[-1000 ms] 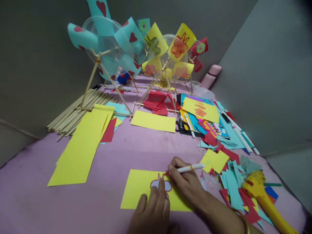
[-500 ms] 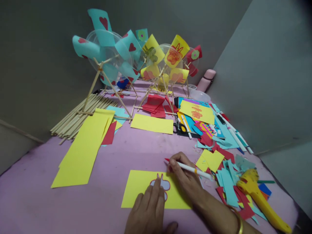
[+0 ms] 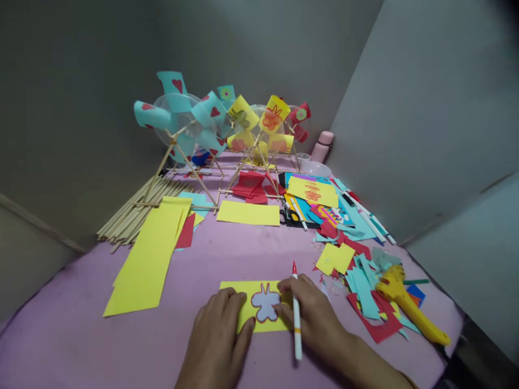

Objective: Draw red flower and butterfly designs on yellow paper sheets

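Note:
A yellow paper rectangle lies on the purple table before me. At its middle is a pale lavender butterfly shape edged in red; I cannot tell whether it is a separate piece laid on top. My left hand rests over the paper's left side, fingers stretched and thumb apart. In my right hand a white marker with a red tip is held between the fingers, tip pointing away from me and uncapped. That hand's thumb and index fingertip touch the butterfly's right edge.
Yellow paper strips lie left, beside wooden sticks. Paper pinwheels on stick stands stand behind. Scissors, paper scraps and a yellow glue gun are to the right. Another yellow rectangle lies ahead.
The left hand has moved off the butterfly to the paper's left side. The right hand has turned the marker tip away and brought its fingertips to the butterfly. The camera view has shifted.

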`<state>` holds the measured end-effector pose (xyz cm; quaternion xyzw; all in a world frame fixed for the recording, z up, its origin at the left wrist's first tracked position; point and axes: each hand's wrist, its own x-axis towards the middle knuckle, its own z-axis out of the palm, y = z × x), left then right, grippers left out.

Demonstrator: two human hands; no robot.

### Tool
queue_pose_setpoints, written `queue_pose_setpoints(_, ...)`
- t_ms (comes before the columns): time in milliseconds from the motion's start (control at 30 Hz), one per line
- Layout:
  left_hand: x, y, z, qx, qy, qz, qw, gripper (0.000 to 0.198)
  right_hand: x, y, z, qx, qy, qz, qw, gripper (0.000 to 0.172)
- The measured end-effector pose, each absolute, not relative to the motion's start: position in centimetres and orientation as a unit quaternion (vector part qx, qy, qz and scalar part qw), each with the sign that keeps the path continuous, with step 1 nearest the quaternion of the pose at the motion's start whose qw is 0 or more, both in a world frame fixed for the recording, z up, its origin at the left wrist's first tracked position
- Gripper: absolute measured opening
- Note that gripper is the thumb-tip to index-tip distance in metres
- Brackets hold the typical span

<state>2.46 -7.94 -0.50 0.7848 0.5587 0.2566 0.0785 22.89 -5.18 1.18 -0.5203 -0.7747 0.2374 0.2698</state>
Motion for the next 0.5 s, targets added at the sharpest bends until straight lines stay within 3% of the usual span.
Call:
queue_pose_setpoints(100, 3.3, -7.2, 0.3, 0.786, 0.569, 0.210, 0.125, 0.020, 22.4, -5.6, 1.1, -0.532, -0.775, 0.225, 0.255, 0.028)
queue_pose_setpoints(200, 4.0, -6.7, 0.9, 0.783, 0.574, 0.192, 0.144, 0.016, 21.8, -5.6, 1.1, -0.536, -0.773, 0.219, 0.259, 0.035)
queue_pose_setpoints(333, 4.3, -6.3, 0.8, 0.786, 0.559, 0.214, 0.155, 0.012, 21.3, -5.7, 0.9, -0.550, -0.740, 0.260, 0.288, 0.033)
queue_pose_setpoints(500, 3.7, -5.5, 0.7, 0.770, 0.542, 0.280, 0.187, 0.008, 21.7, -5.3, 0.9, -0.505, -0.628, 0.422, 0.415, 0.019)
